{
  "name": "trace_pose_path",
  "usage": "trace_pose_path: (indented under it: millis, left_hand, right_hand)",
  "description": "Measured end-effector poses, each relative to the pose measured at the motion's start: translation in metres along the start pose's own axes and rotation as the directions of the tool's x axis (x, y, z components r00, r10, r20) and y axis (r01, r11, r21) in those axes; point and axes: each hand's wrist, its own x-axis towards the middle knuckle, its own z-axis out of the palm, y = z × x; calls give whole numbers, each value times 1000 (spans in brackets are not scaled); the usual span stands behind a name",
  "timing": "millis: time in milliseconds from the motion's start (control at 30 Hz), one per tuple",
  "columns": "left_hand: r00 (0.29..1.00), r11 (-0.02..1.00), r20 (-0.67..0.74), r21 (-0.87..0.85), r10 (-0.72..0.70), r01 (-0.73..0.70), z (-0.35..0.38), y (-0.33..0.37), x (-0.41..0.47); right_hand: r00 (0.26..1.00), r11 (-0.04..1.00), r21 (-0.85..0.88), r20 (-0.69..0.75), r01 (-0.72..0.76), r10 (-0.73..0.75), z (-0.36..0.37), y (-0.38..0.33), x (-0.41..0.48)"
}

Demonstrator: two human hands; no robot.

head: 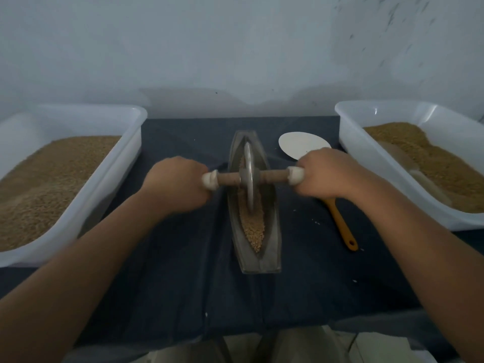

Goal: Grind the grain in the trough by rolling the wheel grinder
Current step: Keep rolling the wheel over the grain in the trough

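A narrow boat-shaped metal trough [273, 231] lies lengthwise on the dark cloth in the middle. Tan grain [253, 226] fills its groove, mostly in the near half. The wheel grinder [249, 176], a grey metal disc on a wooden axle with white end caps, stands upright in the trough's far half. My left hand [178, 184] grips the left end of the axle. My right hand [327, 174] grips the right end. Both fists are slightly blurred.
A white plastic tub [110, 179] of grain stands at the left, and another white tub [366, 174] of grain at the right. A white spoon with a yellow handle [340, 221] lies right of the trough, partly under my right hand. A pale wall rises behind the table.
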Motion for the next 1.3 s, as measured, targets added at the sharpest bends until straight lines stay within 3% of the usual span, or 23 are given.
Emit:
trace_pose_path:
  millis: [100,167,333,400,467,533,667,767,867,933,1033,1167,1233,1300]
  left_hand:
    - [987,996,-131,14,92,-91,5,-1,-44]
    - [982,996,-169,11,88,-88,8,-1,-46]
    - [995,997,-65,5,-82,82,-1,3,24]
    - [992,995,-79,-9,-97,96,-6,5,42]
    - [997,998,-52,-2,-60,60,-10,6,39]
    - [1000,1000,-16,19,6,-6,-8,3,19]
    - [969,985,-182,79,169,-156,2,1,-41]
    - [969,987,-201,103,142,-123,3,0,-27]
    - [993,996,-111,89,30,-20,-8,3,24]
    - [998,998,-62,67,-3,7,-16,5,46]
    - [999,997,-20,73,26,-24,-21,7,40]
    - [992,991,-54,76,114,-110,-8,4,-19]
    - [993,994,-54,24,109,-108,0,0,-43]
    - [997,997,-16,-7,76,-76,4,-3,-40]
  right_hand:
    - [981,994,103,185,36,-54,-6,-1,-37]
    - [978,994,105,203,29,-50,-6,0,-36]
    - [984,995,-57,-165,-77,66,-1,-6,18]
    - [972,990,-90,-219,-107,86,0,-7,33]
    - [984,991,-80,-147,-109,96,-1,-5,34]
    - [997,996,-29,15,-81,82,-1,-2,17]
    - [970,991,137,240,-6,-27,-2,2,-41]
    - [983,984,179,181,-22,-11,3,4,-30]
    - [993,996,46,-86,-80,84,13,4,11]
    - [982,993,-1,-145,-120,118,16,2,32]
    - [991,992,-9,-44,-127,126,12,3,33]
    - [982,996,86,188,-29,12,1,4,-22]
    - [977,994,104,204,45,-66,-3,3,-41]
    - [990,996,50,123,71,-76,-1,2,-32]
